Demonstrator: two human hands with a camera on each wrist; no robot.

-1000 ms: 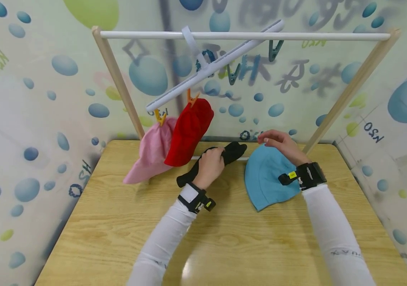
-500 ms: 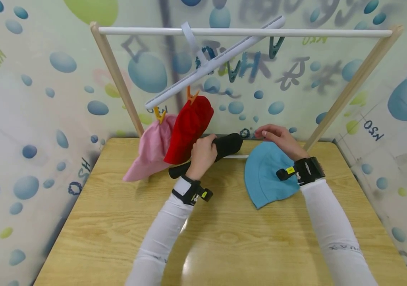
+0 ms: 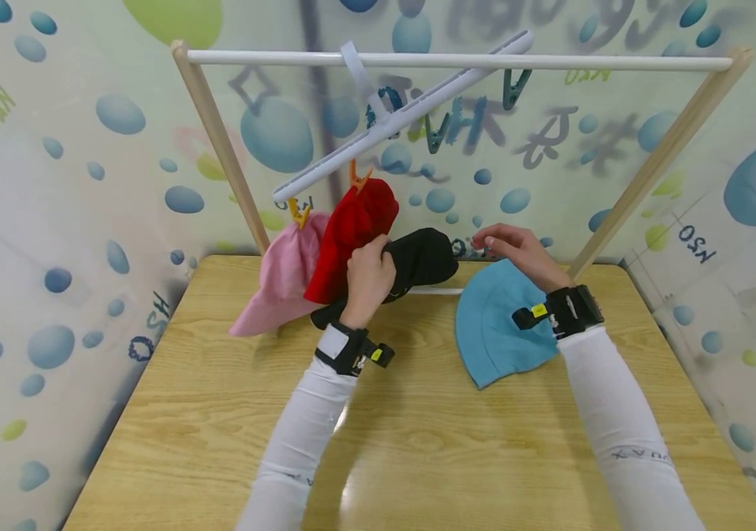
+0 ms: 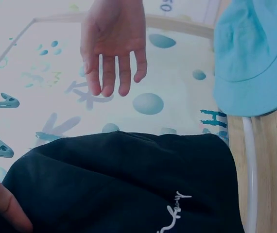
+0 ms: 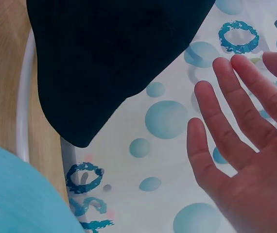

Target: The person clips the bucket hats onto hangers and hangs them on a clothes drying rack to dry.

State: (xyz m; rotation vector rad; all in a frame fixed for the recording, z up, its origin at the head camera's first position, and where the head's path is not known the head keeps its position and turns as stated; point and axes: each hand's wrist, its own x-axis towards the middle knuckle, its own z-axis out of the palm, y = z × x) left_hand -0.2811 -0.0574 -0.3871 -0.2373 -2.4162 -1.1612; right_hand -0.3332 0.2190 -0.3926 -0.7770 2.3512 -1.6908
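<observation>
My left hand (image 3: 370, 279) grips a black hat (image 3: 425, 258) by one side, raised above the back of the table. White script shows on its cloth (image 4: 173, 213) in the left wrist view. Over a light blue bucket hat (image 3: 493, 328) hovers my right hand (image 3: 525, 254), fingers relaxed and holding nothing; the right wrist view shows its fingers (image 5: 235, 111) spread apart. To the left, a pink hat (image 3: 285, 273) and a red hat (image 3: 354, 243) hang from orange clips (image 3: 358, 178). My left hand overlaps the red hat in the head view.
A white hanger (image 3: 404, 114) hooks slantwise over the white rail (image 3: 583, 63) of a wooden-legged rack. Two green clips (image 3: 437, 134) dangle from its right half. The rack's lower bar (image 3: 437, 291) runs along the back of the wooden table (image 3: 417, 442). Patterned walls stand behind and beside.
My left hand has lifted the black hat and moved slightly left and up; the hat now spreads wider towards the right. My right hand has risen a little over the blue hat.
</observation>
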